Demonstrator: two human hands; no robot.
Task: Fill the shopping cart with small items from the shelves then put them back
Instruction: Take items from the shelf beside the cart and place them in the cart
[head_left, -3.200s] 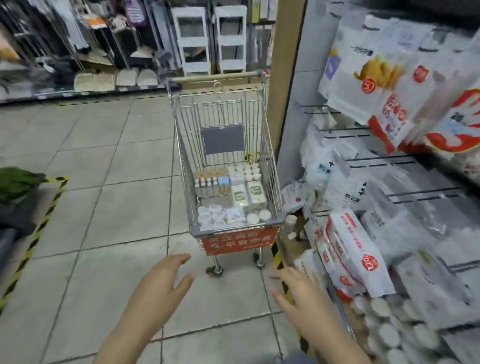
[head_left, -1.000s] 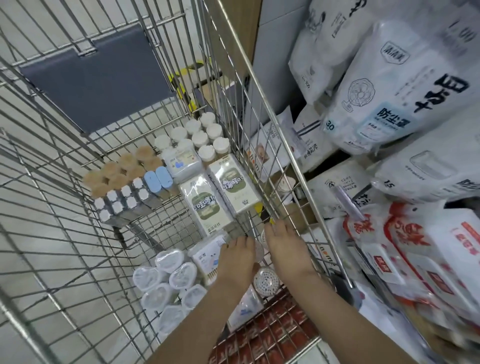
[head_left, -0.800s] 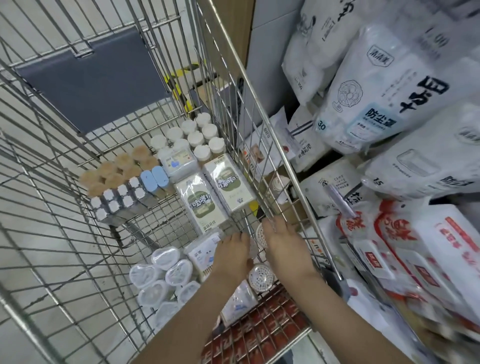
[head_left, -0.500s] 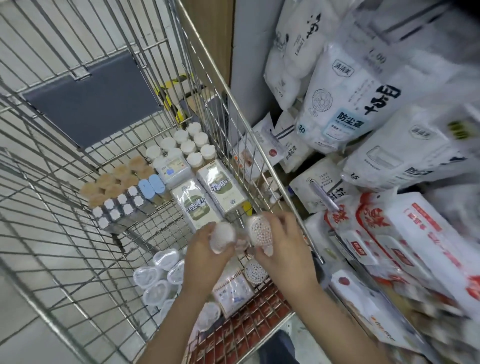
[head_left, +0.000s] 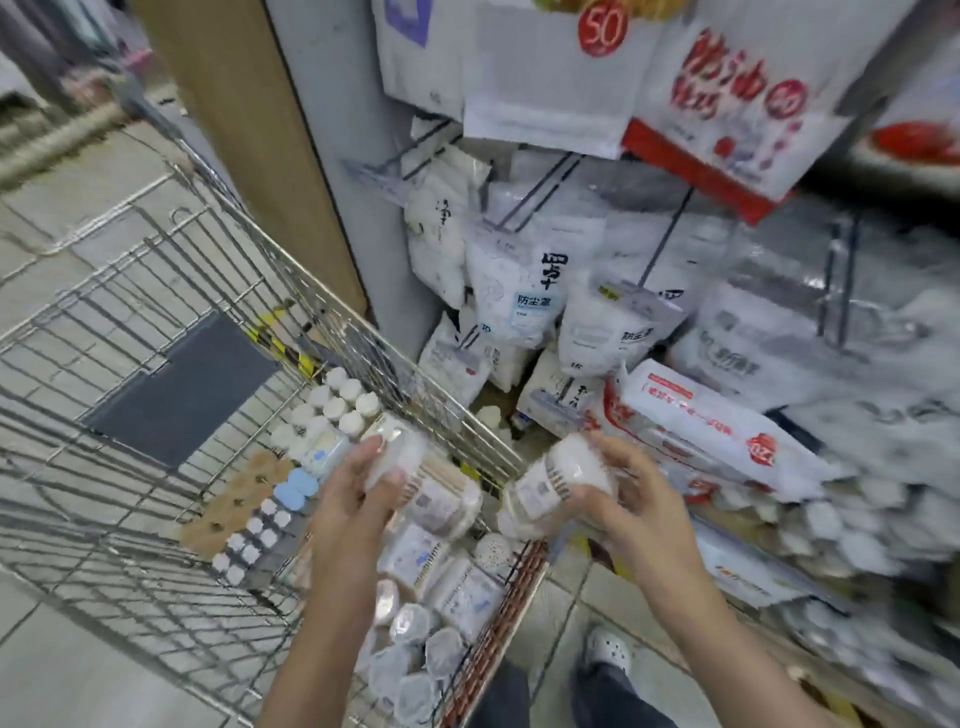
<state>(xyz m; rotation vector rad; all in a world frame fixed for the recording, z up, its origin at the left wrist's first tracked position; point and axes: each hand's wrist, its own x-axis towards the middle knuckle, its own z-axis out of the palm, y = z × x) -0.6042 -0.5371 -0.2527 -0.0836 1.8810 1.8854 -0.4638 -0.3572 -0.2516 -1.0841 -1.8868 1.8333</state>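
Here, left hand (head_left: 358, 499) fingers gripping a blurred tub (head_left: 410, 467), right hand (head_left: 618, 493) fingers gripping another (head_left: 558, 475), labels unreadable

Shelf packets (head_left: 857, 519) at right — blurred, labels unreadable.

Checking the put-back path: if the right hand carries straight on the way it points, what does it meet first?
Probably the red-and-white packs on the lower shelf: the right hand, gripping a tub, points up-left toward them. Blur leaves depth unclear.

Cart (head_left: 156, 270) left w/ small items (head_left: 332, 405) inside — shelves (head_left: 675, 312) right, just beside.
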